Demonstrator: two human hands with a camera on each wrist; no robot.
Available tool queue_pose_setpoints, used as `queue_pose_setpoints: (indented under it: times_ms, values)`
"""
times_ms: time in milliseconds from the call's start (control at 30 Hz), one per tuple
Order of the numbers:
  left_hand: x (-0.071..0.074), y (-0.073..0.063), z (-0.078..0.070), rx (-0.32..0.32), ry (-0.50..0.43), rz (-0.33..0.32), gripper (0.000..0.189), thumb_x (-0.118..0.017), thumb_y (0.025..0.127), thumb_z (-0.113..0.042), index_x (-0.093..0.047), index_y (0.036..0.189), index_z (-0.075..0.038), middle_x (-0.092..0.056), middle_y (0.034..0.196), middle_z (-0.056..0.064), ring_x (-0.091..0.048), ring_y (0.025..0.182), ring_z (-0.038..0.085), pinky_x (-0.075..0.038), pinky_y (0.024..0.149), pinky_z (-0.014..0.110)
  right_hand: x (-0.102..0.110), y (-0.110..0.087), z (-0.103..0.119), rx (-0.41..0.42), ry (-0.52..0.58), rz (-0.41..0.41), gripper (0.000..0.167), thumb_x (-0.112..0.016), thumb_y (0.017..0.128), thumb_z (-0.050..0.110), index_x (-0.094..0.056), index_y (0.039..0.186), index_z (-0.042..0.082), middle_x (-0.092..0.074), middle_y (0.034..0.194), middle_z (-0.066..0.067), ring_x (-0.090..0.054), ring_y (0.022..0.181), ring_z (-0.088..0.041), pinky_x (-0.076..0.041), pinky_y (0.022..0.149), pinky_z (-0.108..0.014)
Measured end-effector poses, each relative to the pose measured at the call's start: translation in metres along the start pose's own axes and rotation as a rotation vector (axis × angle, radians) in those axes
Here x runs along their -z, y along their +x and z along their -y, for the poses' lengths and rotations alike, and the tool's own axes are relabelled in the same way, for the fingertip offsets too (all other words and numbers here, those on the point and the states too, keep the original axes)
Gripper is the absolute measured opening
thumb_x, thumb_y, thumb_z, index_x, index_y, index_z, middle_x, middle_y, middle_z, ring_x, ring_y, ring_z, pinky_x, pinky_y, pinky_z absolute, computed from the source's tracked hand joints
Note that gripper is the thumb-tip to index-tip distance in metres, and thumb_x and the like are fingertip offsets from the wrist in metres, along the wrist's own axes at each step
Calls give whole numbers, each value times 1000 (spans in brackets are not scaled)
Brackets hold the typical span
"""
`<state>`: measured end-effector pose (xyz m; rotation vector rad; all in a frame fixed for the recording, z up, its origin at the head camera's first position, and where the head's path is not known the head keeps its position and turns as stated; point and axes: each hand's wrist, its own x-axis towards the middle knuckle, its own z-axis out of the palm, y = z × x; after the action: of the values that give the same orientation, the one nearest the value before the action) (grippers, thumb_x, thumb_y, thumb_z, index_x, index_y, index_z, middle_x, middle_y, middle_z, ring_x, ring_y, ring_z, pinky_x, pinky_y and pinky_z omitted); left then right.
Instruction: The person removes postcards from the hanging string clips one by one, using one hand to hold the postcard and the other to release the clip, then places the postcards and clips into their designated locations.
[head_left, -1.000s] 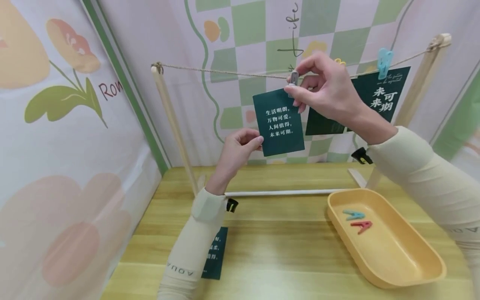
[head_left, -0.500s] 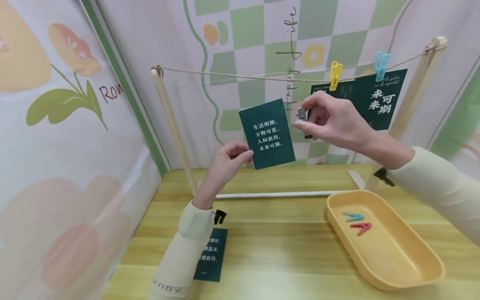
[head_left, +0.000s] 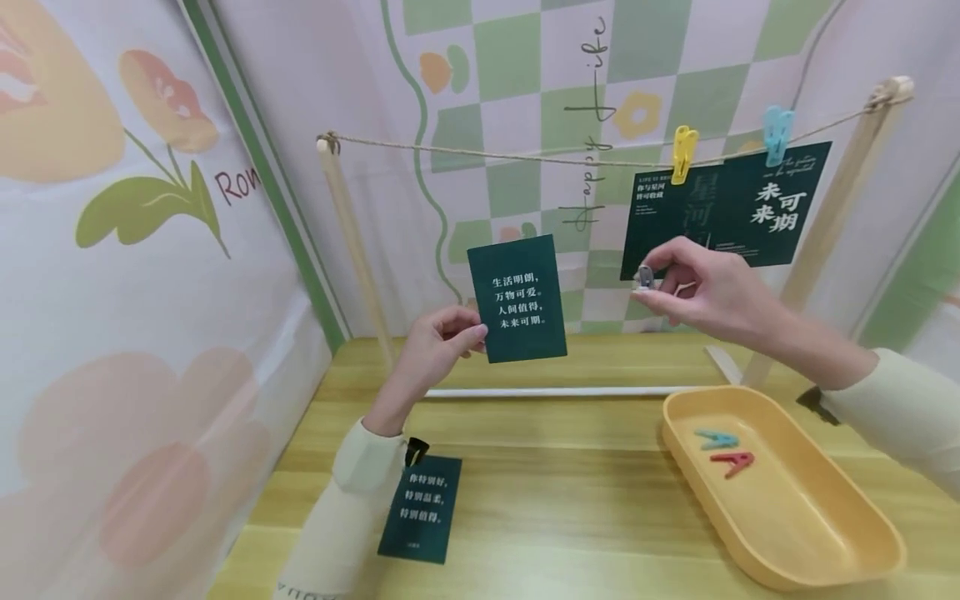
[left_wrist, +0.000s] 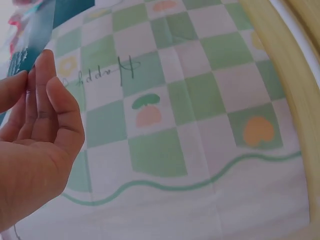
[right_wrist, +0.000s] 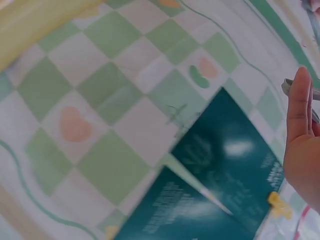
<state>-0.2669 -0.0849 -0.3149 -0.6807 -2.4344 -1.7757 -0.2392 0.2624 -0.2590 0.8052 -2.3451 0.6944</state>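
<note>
My left hand [head_left: 442, 337] pinches a dark green card [head_left: 519, 300] with white Chinese writing by its lower left edge, in front of the backdrop and below the string [head_left: 480, 155]. In the left wrist view the same card shows at the upper left, beyond the fingertips. My right hand [head_left: 705, 283] pinches a grey clothespin [head_left: 645, 278] between thumb and forefinger, in front of two green cards on the line. A yellow clothespin [head_left: 683, 155] and a light blue clothespin [head_left: 778, 135] hold those hanging cards [head_left: 667, 221]. The right wrist view shows the grey clothespin only partly, behind the fingers.
The string runs between two wooden posts [head_left: 356, 250]. On the table a yellow tray [head_left: 795, 517] at the right holds a blue clothespin [head_left: 717, 439] and a red one [head_left: 732, 462]. Another green card [head_left: 422, 510] lies at the left, partly under my left forearm.
Both hands have come down from the string. The card has moved lower and left in my left hand, while my right hand has drawn away to the right with the grey clothespin.
</note>
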Motion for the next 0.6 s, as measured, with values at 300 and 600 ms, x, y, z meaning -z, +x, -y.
queue_pose_setpoints:
  times_ms: [300,600]
  values:
    - [7,-12,12,32,84,31,12,-65,95,-20,-69,99,-9,-72,85,8,-67,75,16,-55,69,29,-8,-39,-23,-115,84,48,31,-77,81,2,-61,108,3,-66,78,2,-59,55,-4,-50,49,-16]
    - [19,-26,23,84,62,27,12,-60,98,-15,-66,101,-5,-69,87,12,-66,76,15,-57,72,35,-14,-70,-33,-284,163,116,29,-73,87,7,-58,111,0,-66,75,5,-61,55,-10,-52,48,-24]
